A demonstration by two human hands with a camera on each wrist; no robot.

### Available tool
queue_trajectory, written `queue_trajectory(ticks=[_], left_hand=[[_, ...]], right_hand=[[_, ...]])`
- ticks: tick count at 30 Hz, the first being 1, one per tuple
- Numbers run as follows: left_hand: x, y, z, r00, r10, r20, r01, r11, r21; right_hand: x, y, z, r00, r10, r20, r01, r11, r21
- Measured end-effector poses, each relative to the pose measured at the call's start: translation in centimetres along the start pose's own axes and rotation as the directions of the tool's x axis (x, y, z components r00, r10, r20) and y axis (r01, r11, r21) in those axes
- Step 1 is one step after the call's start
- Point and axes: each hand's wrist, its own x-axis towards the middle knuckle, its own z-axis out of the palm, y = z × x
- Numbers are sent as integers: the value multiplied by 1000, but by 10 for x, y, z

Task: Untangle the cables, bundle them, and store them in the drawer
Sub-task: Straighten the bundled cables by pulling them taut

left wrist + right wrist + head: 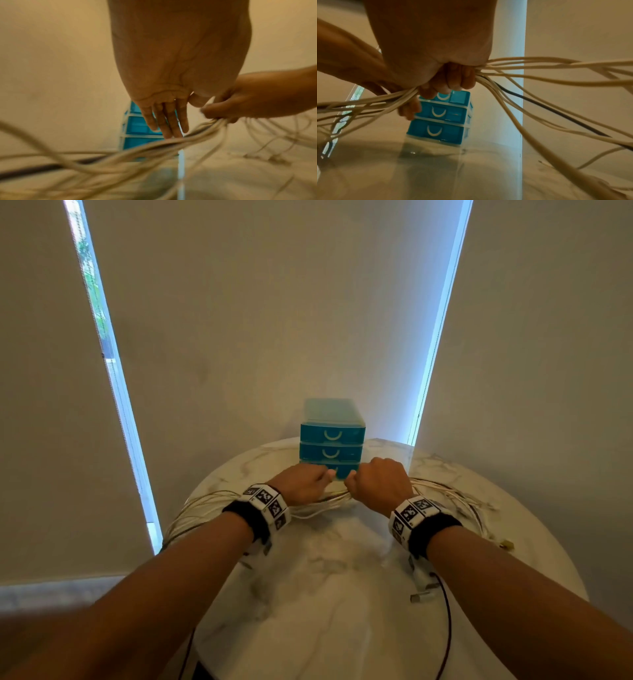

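Observation:
A tangle of white cables [205, 503] with one dark cable [556, 111] among them spreads across the round marble table [325, 594]. My right hand [376, 484] grips a bunch of the cables [539, 70] in a closed fist [450, 78], lifted off the table. My left hand [305, 486] is just left of it, its fingers [171, 121] straight and pointing down onto the same strands [137, 150]. Behind both hands stands a blue three-drawer unit [331, 436], all drawers closed; the hands partly hide the bottom one.
Loose connector ends [505, 544] and a plug [419, 597] lie near the table's right edge. Cable loops hang over the left rim [178, 529]. The drawer unit backs onto a blind-covered window, with bright gaps at left and right.

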Motion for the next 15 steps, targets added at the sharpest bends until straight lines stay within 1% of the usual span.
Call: queue_trajectory(ticks=[1,2,3,4,6,7,8,9,10,11,12,13,14,15], left_hand=[[5,13,3,999,45,8,-44,994,-104],[9,23,6,998,47,48,-37,982,-187],[12,26,8,994,9,105,18,966,-258],[12,25,9,984,-48,170,102,940,-327],[8,15,10,941,-143,307,275,851,-448],[6,9,11,916,-169,363,334,822,-462],[3,5,9,900,-183,396,365,812,-455],[0,2,7,893,-201,403,378,820,-429],[-1,3,1,886,-221,407,382,847,-371],[-2,4,-4,872,-260,415,393,877,-277],[-4,5,-9,857,-316,408,401,905,-140],[-7,7,-12,843,-381,380,396,917,39],[-10,10,-14,840,-433,328,368,897,243],[-12,14,-13,860,-443,253,304,844,443]], right_hand=[[0,-4,-3,1000,-11,2,11,1000,-16],[1,-5,-5,1000,-12,10,13,999,-38],[1,-4,-7,1000,0,14,1,999,-42],[1,-1,-10,1000,23,13,-23,999,-34],[1,12,-12,996,90,-8,-90,996,14],[1,19,-14,993,117,-13,-116,992,54],[0,23,-14,992,127,-4,-126,988,90],[-2,24,-13,993,120,0,-119,987,107],[-2,23,-11,995,98,14,-99,990,97],[-4,21,-9,997,66,35,-68,995,79],[-4,17,-6,998,40,52,-43,998,53],[-5,13,-1,997,17,70,-19,999,28],[-7,8,5,996,0,87,0,1000,2],[-8,0,10,994,-25,110,29,999,-31]])
